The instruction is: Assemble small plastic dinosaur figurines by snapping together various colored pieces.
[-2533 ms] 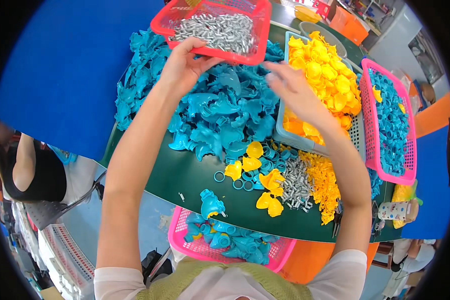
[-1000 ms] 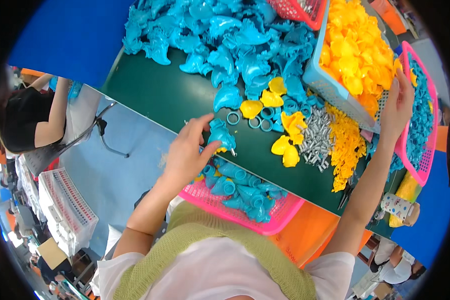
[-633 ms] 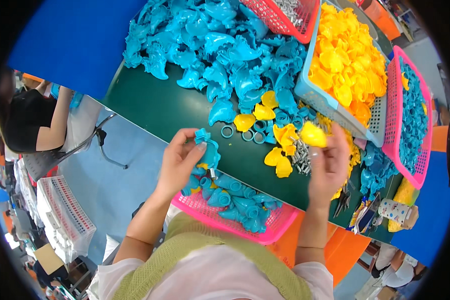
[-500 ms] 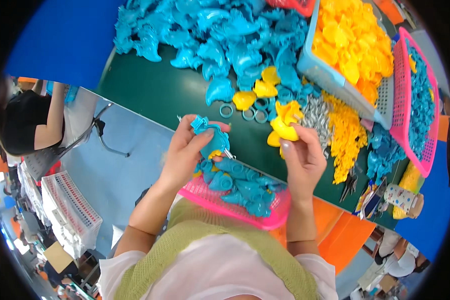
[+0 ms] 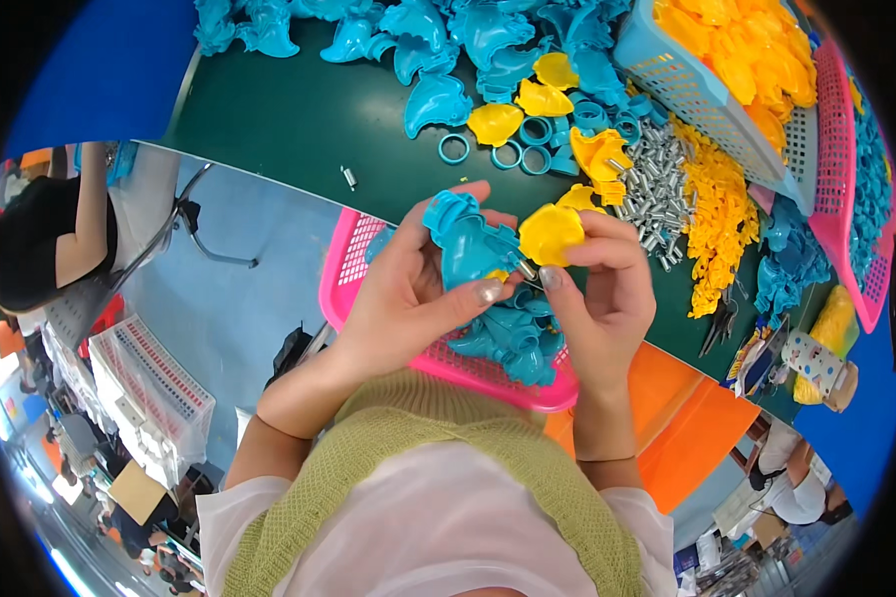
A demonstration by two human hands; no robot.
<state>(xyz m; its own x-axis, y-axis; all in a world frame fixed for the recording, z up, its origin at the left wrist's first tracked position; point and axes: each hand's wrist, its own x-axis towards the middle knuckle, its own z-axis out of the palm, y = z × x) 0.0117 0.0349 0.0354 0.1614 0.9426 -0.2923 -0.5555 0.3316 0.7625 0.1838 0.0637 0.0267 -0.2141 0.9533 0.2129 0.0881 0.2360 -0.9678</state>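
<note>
Over a pink basket (image 5: 353,261) of blue parts, left hand (image 5: 413,289) grips a blue shell (image 5: 468,249), right hand (image 5: 607,289) pinching a yellow piece (image 5: 551,234).

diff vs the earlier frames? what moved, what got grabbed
Both hands came back from the far piles to the near table edge. The left hand picked up a blue plastic shell; the right hand picked up a yellow plastic piece. The two parts now meet above the pink basket. The piles, the blue rings and the metal springs stayed put.

Blue shell piece (image 5: 465,249), yellow piece (image 5: 551,234), pink basket (image 5: 353,261), dark green table (image 5: 289,109).
</note>
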